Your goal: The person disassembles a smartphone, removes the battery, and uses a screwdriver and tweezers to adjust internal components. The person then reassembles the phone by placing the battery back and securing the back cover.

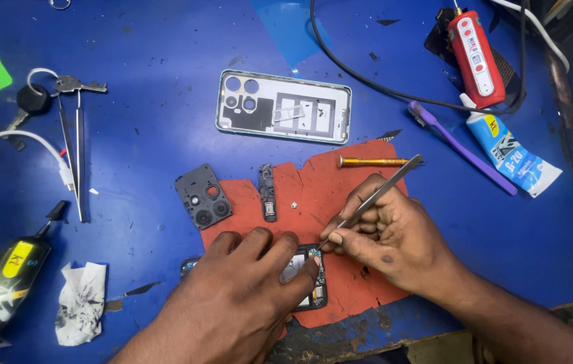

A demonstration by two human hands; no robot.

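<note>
- Covering most of the opened phone [303,280] on the red mat [340,195], the left hand [232,303] presses flat, gripping nothing.
- Right hand [394,239] pinches the tweezers [374,199]; whether their tips are closed cannot be told.
- Risk: a slip could scratch the board.
- Nearby: back cover [283,106], camera bezel [203,197], loose screw [294,205] that could roll away.

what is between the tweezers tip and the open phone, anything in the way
Nothing visible: the tweezers in the right hand already reach the open phone beside the left hand's fingertips.
</note>
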